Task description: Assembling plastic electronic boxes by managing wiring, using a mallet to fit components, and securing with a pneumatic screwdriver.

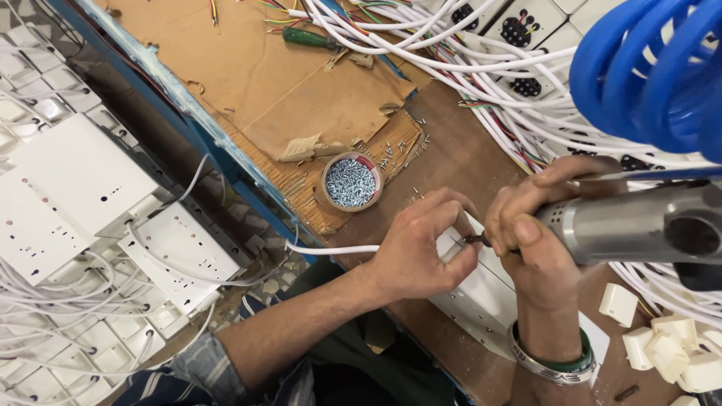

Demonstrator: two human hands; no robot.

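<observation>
Under both hands, white switch box [481, 293], right hand [526, 233] gripping silver power screwdriver [639, 222]

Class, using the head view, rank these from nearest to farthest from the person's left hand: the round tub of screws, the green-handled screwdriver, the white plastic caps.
1. Round tub of screws, just above-left of the left hand.
2. White plastic caps, lower right.
3. Green-handled screwdriver, top of bench.

I see even, soft daylight with no harsh shadows. The blue hose [654, 75] at top right is close and blurred, and the metal tool [639, 225] shows a mild sheen. Centre stays sharp; edges bend slightly.
</observation>
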